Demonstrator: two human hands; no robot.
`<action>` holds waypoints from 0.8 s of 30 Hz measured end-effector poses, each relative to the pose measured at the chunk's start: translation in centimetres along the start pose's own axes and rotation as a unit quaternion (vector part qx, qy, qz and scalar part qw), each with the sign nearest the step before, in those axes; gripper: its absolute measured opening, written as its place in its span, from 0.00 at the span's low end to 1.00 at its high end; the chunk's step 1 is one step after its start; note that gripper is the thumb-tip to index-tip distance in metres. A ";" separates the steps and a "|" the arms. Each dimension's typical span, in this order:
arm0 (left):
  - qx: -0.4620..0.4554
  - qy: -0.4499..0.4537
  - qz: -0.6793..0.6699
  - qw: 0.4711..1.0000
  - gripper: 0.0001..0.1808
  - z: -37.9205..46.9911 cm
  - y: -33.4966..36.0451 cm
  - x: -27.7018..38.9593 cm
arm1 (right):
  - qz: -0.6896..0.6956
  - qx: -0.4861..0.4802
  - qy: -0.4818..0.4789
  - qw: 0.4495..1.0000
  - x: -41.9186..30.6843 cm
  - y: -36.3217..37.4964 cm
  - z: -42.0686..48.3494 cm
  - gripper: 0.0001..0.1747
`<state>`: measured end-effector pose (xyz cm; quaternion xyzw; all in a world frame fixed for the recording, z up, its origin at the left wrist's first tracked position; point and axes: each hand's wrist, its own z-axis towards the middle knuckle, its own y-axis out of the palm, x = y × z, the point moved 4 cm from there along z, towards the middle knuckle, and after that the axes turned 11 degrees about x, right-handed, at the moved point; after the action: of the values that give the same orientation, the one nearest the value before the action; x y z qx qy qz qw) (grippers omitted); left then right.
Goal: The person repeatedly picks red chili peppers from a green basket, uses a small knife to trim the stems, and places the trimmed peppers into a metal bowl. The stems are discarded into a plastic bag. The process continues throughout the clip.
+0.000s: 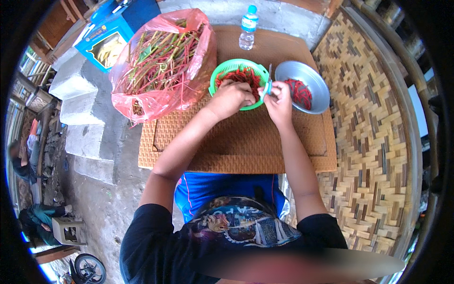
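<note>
My left hand [234,96] reaches into a green plastic colander [214,80] filled with red chili peppers [244,75]. Its fingers are curled down among them, and I cannot tell whether they pinch one. At the colander's right rim, my right hand [278,101] grips a small cutting tool [268,87] by its teal handle. The thin blade points away from me; whether it is a knife or scissors is unclear. Just right of that hand stands a metal bowl [321,90] with more red chilies [300,94] inside.
A woven-pattern brown table [241,142] carries everything. On its left sits a pink plastic bag [124,103] of cut stems [166,56]. Behind stands a water bottle [247,32]. A woven bamboo wall [369,142] borders the right; concrete steps [85,106] and a blue box [106,46] are left.
</note>
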<state>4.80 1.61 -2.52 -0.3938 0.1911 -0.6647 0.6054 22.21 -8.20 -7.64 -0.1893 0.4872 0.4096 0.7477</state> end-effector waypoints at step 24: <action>0.150 -0.134 -0.237 0.951 0.04 -0.2 -2.2 -1.0 | -0.049 -0.028 -0.052 0.997 1.3 0.5 -0.6 0.30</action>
<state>3.17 2.92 -1.28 -0.4175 -0.0923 -0.7512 0.5028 21.67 -7.77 -9.00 -0.2124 0.4260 0.3953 0.7856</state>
